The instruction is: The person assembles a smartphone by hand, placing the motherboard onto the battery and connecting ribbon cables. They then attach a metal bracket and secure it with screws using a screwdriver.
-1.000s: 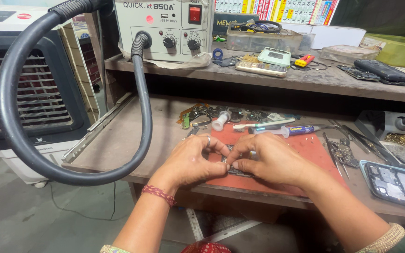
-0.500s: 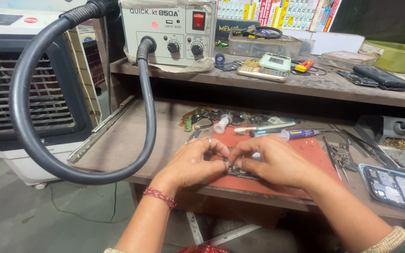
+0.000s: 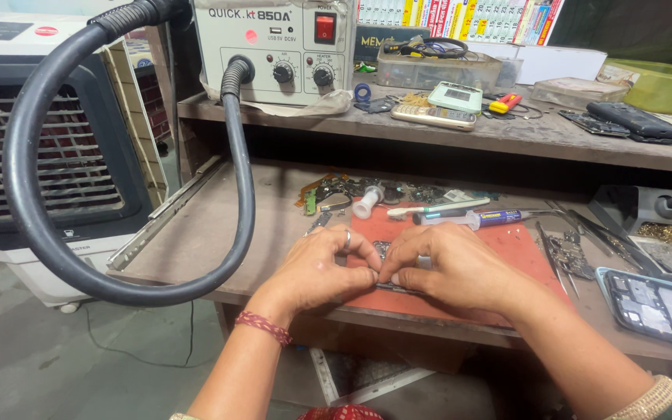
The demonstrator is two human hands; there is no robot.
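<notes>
Both my hands rest together on a red work mat on the lower bench. My left hand, with a ring on one finger and a red thread at the wrist, and my right hand pinch a small dark flat part between their fingertips. The part is mostly hidden under my fingers; only a dark sliver shows between the thumbs. Just behind my hands lie a white toothbrush, a white bottle and a blue-banded syringe tube.
A thick black hose loops from a grey hot-air station on the upper shelf. An air cooler stands at left. Tweezers, small screws and an opened phone lie at right. Phones and tools crowd the upper shelf.
My hands stay pressed together over the small part with only slight finger shifts. The view has moved a little; nothing else changed.
</notes>
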